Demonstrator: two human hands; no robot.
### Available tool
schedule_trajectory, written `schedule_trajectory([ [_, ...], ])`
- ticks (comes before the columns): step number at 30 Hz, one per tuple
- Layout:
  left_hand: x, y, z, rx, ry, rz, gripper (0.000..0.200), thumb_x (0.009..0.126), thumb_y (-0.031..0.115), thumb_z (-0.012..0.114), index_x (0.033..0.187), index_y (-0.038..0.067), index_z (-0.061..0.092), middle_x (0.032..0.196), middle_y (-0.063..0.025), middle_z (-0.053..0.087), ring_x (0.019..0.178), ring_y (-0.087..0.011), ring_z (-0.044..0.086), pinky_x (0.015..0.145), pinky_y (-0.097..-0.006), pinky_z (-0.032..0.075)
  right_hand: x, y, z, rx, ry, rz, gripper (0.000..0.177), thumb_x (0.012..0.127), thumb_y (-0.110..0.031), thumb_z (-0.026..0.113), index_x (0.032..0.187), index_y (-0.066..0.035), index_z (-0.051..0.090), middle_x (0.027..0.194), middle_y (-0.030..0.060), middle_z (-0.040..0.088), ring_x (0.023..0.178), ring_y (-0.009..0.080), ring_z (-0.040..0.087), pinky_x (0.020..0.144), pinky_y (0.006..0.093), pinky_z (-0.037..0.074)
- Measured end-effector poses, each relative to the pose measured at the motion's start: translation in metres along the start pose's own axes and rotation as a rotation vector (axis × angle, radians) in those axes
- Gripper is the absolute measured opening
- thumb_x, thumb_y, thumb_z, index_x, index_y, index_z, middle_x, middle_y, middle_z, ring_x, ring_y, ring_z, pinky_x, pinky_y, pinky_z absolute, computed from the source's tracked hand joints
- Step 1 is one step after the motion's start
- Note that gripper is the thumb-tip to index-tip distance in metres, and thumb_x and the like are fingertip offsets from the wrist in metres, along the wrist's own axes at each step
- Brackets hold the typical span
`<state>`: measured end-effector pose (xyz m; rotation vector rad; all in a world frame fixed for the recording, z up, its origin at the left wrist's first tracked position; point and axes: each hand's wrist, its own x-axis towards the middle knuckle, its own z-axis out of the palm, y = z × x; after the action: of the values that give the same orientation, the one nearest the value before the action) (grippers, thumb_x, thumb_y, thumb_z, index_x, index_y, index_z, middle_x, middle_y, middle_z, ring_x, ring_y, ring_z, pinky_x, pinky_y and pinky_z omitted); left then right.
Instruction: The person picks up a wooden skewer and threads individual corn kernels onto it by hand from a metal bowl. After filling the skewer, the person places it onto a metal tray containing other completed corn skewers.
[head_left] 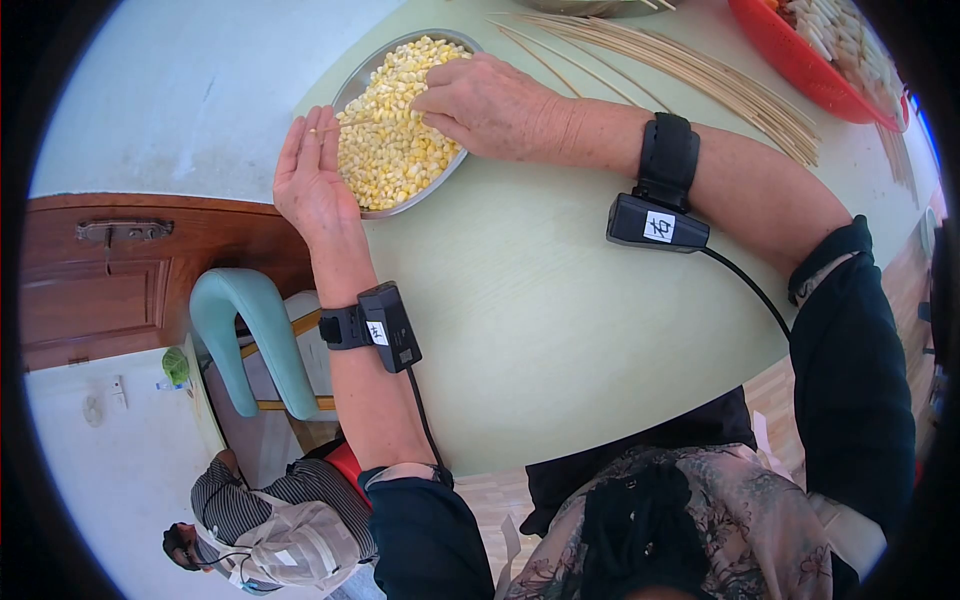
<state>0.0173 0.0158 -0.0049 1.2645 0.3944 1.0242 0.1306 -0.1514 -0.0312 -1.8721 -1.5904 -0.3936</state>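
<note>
A round metal bowl full of yellow and white corn kernels stands on the pale green table. Over its right side, my right hand is closed, thumb and fingers pinched on a thin wooden skewer. The skewer runs left above the kernels, its far end reaching the fingers of my left hand. That left hand is palm up at the bowl's left rim, fingers stretched out. Part of the skewer is hidden behind my right fingers.
Long wooden skewers lie in a loose bundle right of the bowl. A red basket of pale food sits at the upper right. Beyond the table are a green-padded chair and a person in a striped top.
</note>
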Motion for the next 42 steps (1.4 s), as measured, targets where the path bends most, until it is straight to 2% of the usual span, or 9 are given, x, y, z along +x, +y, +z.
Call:
schedule_trajectory([
  [17, -0.004, -0.001, 0.004, 0.081, 0.009, 0.054, 0.028, 0.087, -0.005, 0.048, 0.113, -0.015, 0.046, 0.115, -0.0279, 0.052, 0.106, -0.0343, 0.056, 0.092, -0.0391, 0.049, 0.000, -0.002, -0.002, -0.023, -0.027, 0.014, 0.016, 0.085, -0.014, 0.056, 0.090, -0.001, 0.063, 0.078, 0.0131, 0.060, 0.076, 0.0257, 0.060, 0.074, 0.0365, 0.049],
  [19, -0.004, -0.001, 0.004, 0.076, 0.013, 0.050, 0.029, 0.087, -0.006, 0.049, 0.114, -0.015, 0.044, 0.115, -0.0279, 0.051, 0.105, -0.0347, 0.056, 0.088, -0.0354, 0.052, 0.000, -0.001, -0.002, -0.018, -0.018, 0.007, 0.016, 0.085, -0.014, 0.056, 0.090, -0.001, 0.063, 0.078, 0.0133, 0.060, 0.076, 0.0262, 0.060, 0.074, 0.0368, 0.049],
  [22, -0.006, -0.002, 0.006, 0.127, 0.027, 0.068, 0.026, 0.087, -0.005, 0.049, 0.111, -0.014, 0.048, 0.112, -0.0264, 0.054, 0.104, -0.0335, 0.057, 0.090, -0.0376, 0.049, 0.000, 0.000, -0.002, -0.016, -0.007, -0.007, 0.016, 0.085, -0.014, 0.056, 0.090, -0.001, 0.063, 0.079, 0.0137, 0.060, 0.077, 0.0271, 0.060, 0.074, 0.0373, 0.049],
  [35, -0.011, -0.001, 0.012, 0.218, 0.068, 0.099, 0.024, 0.087, -0.004, 0.048, 0.108, -0.014, 0.051, 0.108, -0.0244, 0.056, 0.101, -0.0317, 0.059, 0.086, -0.0371, 0.052, 0.000, -0.001, 0.000, -0.036, -0.024, 0.001, 0.016, 0.085, -0.014, 0.055, 0.090, 0.000, 0.063, 0.080, 0.0135, 0.060, 0.077, 0.0262, 0.060, 0.075, 0.0371, 0.049],
  [37, -0.012, 0.001, 0.014, 0.289, 0.051, 0.110, 0.025, 0.089, -0.003, 0.046, 0.112, -0.015, 0.047, 0.111, -0.0245, 0.055, 0.101, -0.0306, 0.059, 0.083, -0.0338, 0.054, 0.000, 0.000, -0.001, -0.030, -0.025, 0.002, 0.016, 0.085, -0.014, 0.055, 0.090, 0.000, 0.063, 0.079, 0.0135, 0.060, 0.077, 0.0262, 0.060, 0.075, 0.0370, 0.049],
  [42, -0.014, 0.001, 0.016, 0.317, 0.051, 0.114, 0.023, 0.089, -0.004, 0.046, 0.109, -0.013, 0.050, 0.109, -0.0229, 0.057, 0.100, -0.0294, 0.060, 0.082, -0.0331, 0.054, -0.001, 0.000, -0.002, -0.006, -0.005, -0.010, 0.016, 0.085, -0.013, 0.055, 0.089, 0.000, 0.063, 0.079, 0.0137, 0.060, 0.077, 0.0267, 0.060, 0.074, 0.0372, 0.048],
])
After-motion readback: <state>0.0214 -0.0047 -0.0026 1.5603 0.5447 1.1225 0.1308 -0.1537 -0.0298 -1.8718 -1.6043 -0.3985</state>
